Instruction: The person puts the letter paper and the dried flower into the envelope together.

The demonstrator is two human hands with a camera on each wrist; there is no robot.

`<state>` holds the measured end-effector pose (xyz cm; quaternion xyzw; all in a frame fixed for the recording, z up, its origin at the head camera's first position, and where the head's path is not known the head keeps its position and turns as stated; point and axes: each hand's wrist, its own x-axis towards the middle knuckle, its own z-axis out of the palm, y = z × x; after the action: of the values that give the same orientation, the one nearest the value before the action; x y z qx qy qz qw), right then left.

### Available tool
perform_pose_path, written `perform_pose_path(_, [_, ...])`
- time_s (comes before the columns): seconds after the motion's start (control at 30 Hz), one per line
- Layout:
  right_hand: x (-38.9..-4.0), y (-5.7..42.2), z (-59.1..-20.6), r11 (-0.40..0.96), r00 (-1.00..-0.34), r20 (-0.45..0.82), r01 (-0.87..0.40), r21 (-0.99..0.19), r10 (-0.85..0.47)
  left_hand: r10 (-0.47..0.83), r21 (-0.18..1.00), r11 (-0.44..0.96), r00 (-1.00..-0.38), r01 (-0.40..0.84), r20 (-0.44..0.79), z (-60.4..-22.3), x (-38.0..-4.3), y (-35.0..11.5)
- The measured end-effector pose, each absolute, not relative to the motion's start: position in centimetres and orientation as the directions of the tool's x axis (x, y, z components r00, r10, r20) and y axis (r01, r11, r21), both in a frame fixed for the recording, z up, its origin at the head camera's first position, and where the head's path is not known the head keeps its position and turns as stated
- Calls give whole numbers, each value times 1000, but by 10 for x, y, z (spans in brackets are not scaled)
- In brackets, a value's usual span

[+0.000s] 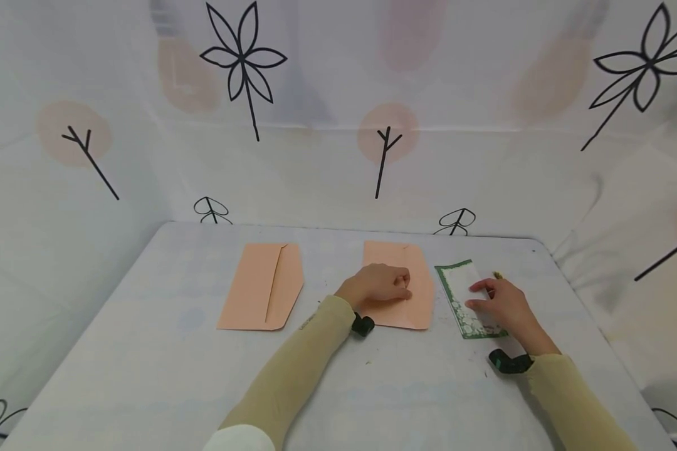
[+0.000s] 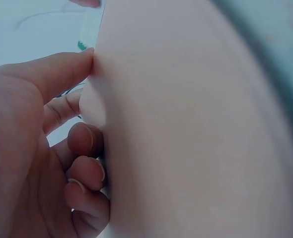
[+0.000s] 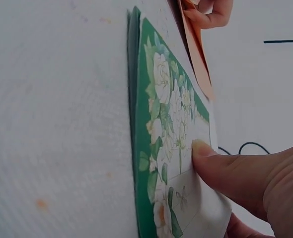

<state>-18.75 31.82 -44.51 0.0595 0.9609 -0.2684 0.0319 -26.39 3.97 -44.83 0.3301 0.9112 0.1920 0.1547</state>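
A peach envelope (image 1: 395, 318) lies at the middle of the table, and my left hand (image 1: 380, 282) pinches its opening edge between thumb and index finger. In the left wrist view the other fingers curl against the envelope's face (image 2: 186, 119). To the right lies a white card (image 1: 457, 282) with a green floral border, which looks folded or stacked in the right wrist view. My right hand (image 1: 504, 307) grips the card, its thumb (image 3: 226, 168) on the printed face and the other fingers mostly hidden. A small gold bit (image 1: 498, 274) shows just beyond this hand.
A second peach envelope (image 1: 259, 288) lies at the left, its flap side to the right. White cloth (image 1: 146, 357) covers the table, with small specks scattered on it. Behind the table's far edge rises a white curtain (image 1: 316, 169) printed with plants.
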Motion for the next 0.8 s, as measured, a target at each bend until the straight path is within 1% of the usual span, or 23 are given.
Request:
perform_pose_path(0.13, [-187,321,-441,854,-993,-96,111,-508,72,659,455,710,-735,538,-158,-448,-264,39])
perform_pose_path(0.3, [-182,328,-426,865,-997,-73,65,-497,32,657,460,711,-737,533,-161,-447,-263,39])
perform_pose_path(0.4, [-181,331,-419,868,-997,-83,47,-495,6,653,464,712,-741,528,-159,-446,-262,38])
perform_pose_path(0.63, [-178,335,-412,865,-989,-150,66,-498,-10,655,463,710,-740,531,-155,-447,-262,38])
perform_pose_path(0.8, [-177,338,-407,867,-991,-131,61,-494,-5,662,464,703,-734,539,-149,-449,-263,38])
